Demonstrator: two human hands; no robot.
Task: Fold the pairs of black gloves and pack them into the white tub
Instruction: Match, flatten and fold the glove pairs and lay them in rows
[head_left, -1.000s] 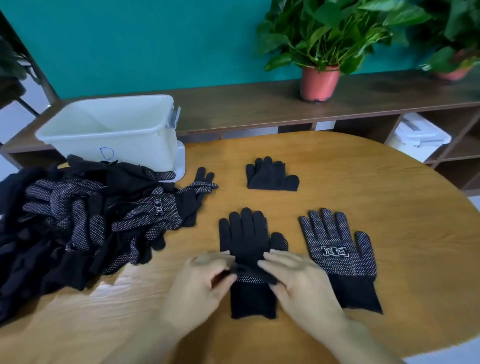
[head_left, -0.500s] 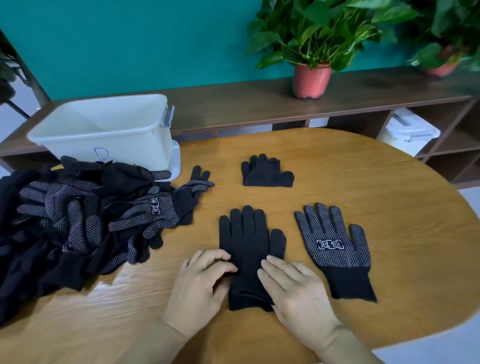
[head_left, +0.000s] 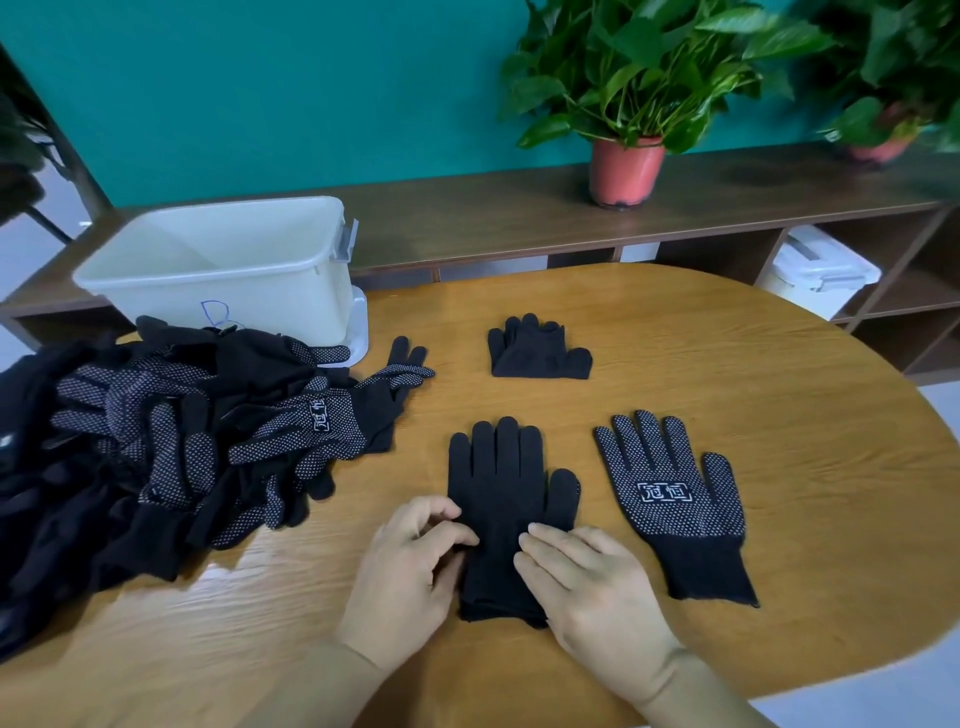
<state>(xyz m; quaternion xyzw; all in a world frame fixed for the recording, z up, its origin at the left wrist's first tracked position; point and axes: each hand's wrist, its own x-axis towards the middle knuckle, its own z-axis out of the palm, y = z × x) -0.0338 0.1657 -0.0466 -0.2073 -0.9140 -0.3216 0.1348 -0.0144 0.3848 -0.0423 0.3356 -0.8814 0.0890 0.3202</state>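
The right hand (head_left: 587, 579) and left hand (head_left: 410, 569) have lowered onto the plain glove (head_left: 511, 483), flattening it on the tabletop (head_left: 727, 338) for folding. The right lies flat and empty. The left curls at the glove's edge, grip unclear.

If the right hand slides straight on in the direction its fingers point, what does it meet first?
The right hand rests on the plain black glove, so that glove's palm comes first; the left hand sits close beside that line and might be brushed.
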